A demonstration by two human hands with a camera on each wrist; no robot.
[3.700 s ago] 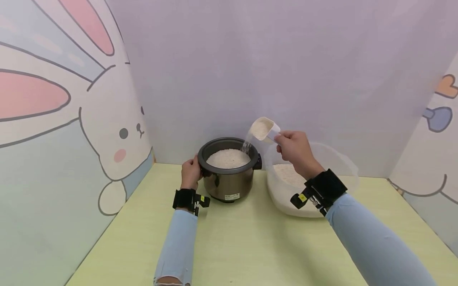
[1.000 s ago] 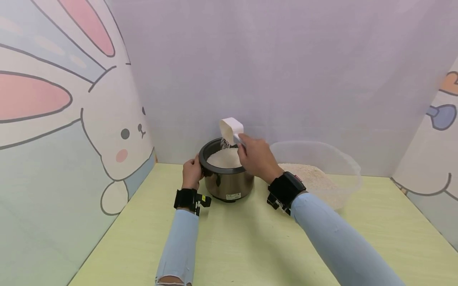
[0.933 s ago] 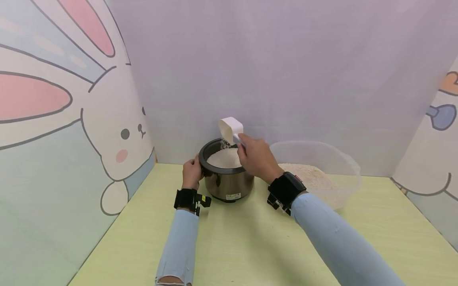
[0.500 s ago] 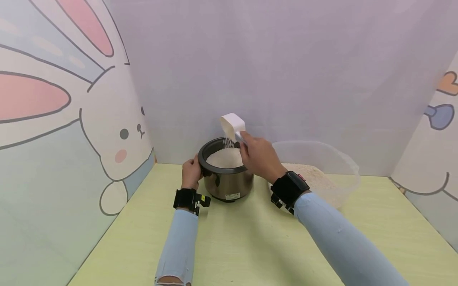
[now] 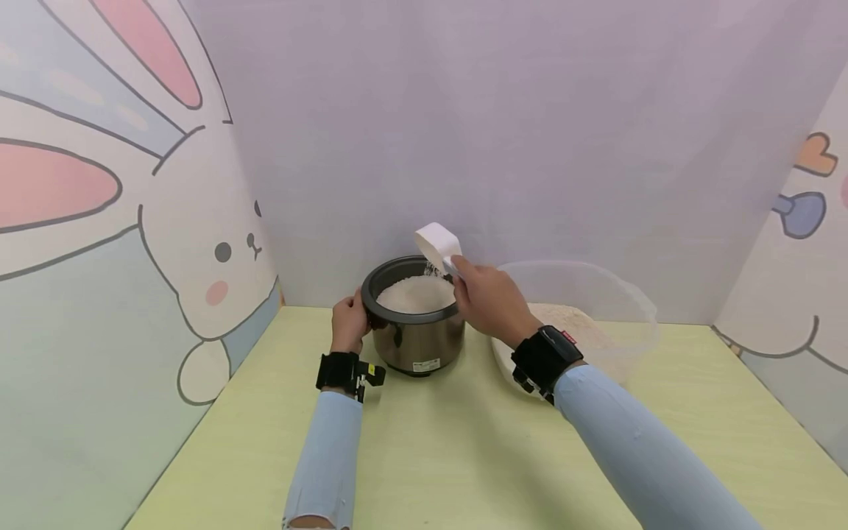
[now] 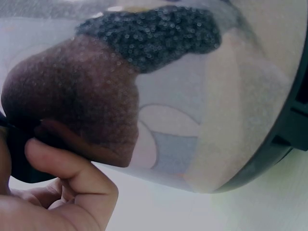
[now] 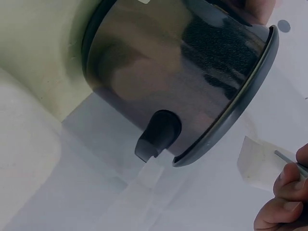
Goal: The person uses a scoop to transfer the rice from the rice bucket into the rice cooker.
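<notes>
A brown metallic rice cooker (image 5: 411, 342) with a dark rim stands on the table against the back wall, lidless, with white rice (image 5: 412, 296) heaped inside. My left hand (image 5: 349, 322) grips its left side handle; in the left wrist view, the fingers curl about that black handle (image 6: 21, 161). Over the pot's right side, my right hand (image 5: 493, 303) pinches the handle of a white measuring scoop (image 5: 437, 244). Mouth down and tilted leftward, the scoop lets grains fall into the pot. The right wrist view shows the scoop (image 7: 255, 161) beyond the cooker's rim.
To the right sits a translucent plastic tub (image 5: 626, 294) with more rice (image 5: 570, 324), partly hidden by my right wrist. A pale curtain-like wall (image 5: 563, 147) rises behind, and rabbit-patterned panels (image 5: 199, 287) flank the yellow-green table (image 5: 424, 456).
From right of the pot, the scoop has come left over it and tipped further. Lately it has shifted slightly right and down, rice still falling. My left hand keeps its grip.
</notes>
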